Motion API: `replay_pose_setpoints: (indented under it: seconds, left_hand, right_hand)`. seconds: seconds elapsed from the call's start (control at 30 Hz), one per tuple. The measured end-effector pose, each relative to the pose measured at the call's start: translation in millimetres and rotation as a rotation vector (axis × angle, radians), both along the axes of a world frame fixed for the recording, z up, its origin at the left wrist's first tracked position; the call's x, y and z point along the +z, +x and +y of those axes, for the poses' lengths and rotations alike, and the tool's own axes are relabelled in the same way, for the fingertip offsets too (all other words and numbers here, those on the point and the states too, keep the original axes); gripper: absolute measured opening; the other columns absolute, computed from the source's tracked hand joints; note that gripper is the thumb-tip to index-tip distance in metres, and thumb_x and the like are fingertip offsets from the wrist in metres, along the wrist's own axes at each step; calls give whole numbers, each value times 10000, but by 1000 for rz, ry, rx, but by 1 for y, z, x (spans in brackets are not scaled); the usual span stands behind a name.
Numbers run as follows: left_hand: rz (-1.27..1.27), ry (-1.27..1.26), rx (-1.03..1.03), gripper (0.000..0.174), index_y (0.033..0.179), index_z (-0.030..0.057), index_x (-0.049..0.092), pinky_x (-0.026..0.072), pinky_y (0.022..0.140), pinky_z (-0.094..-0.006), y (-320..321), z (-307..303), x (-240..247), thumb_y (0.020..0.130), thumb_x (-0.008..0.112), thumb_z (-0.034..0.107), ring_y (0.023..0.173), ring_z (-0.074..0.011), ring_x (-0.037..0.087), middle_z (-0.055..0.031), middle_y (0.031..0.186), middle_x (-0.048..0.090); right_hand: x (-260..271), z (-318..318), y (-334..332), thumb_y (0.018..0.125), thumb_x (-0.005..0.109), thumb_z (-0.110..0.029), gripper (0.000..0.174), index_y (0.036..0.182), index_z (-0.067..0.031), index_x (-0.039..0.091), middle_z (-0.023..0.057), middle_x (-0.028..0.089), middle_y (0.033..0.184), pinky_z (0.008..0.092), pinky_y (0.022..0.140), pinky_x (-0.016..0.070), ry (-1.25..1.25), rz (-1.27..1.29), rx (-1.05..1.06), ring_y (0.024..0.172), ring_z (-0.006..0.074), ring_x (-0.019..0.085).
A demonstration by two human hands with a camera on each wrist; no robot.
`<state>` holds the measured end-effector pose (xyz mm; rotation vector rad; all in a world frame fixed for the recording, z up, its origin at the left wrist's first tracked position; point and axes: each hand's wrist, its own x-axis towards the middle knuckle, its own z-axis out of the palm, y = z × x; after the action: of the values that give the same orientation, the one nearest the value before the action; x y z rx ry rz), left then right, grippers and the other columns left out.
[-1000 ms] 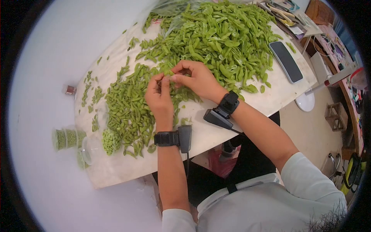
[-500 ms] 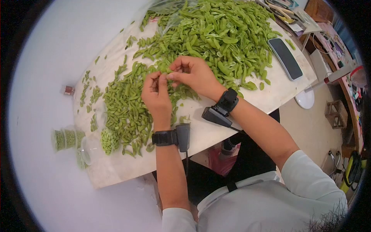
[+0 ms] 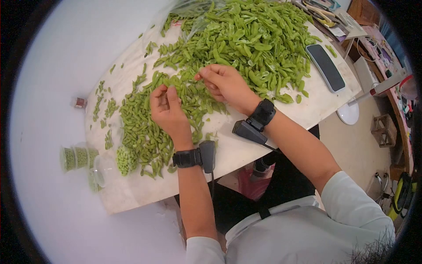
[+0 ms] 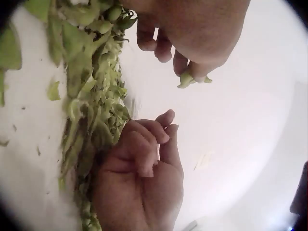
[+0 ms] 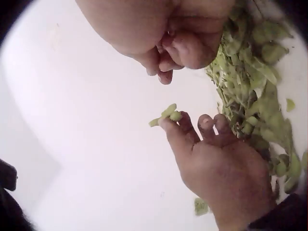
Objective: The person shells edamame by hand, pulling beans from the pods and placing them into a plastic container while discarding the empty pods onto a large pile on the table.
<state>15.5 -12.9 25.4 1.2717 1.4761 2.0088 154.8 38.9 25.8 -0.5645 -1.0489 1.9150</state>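
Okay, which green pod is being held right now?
The green pod pinched by the right hand; the other pods in view lie heaped or scattered on the table.

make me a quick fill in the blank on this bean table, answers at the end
The person pinches a pod in their ____ hand.
A dark-screened ____ lies on the table beside the big pod pile.
The colour of that pile is mostly ____.
In the head view, the small tubs stand toward the picture's ____ edge.

Missing words: right; phone; green; left
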Motion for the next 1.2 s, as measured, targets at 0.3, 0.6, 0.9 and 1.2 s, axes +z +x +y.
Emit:
replay_pose_setpoints:
  seconds: [0.3,0.6,0.9,1.2]
  left_hand:
    - [401,-140,-126,199,1034,2,609,452,671,-241,-1,10,50,852,605,81,755,-113,560,-54,915,632]
    - [1005,-551,-74,232,1015,65,648,463,750,-323,-46,28,38,795,636,136,820,-243,600,-119,950,635]
    - [1188,-555,-52,180,923,65,627,454,706,-367,-45,35,18,787,644,182,803,-291,582,-99,866,602]
    - [-183,-445,-353,111,942,81,508,405,602,-226,-4,-1,23,887,544,171,644,-91,477,-30,833,572]
  right_hand:
    - [8,-3,6,920,425,-177,203,859,-34,555,-51,374,542,199,393,245,104,154,-213,442,33,317]
    - [0,-1,14,789,385,-60,184,674,-28,524,-21,435,566,211,441,273,234,167,-296,491,45,352]
    - [6,-5,12,800,412,-56,189,651,3,512,3,485,601,228,513,324,289,96,-275,562,66,405]
    - [5,-4,4,876,458,-159,210,709,-47,519,-34,444,593,198,431,244,268,172,-89,507,37,354]
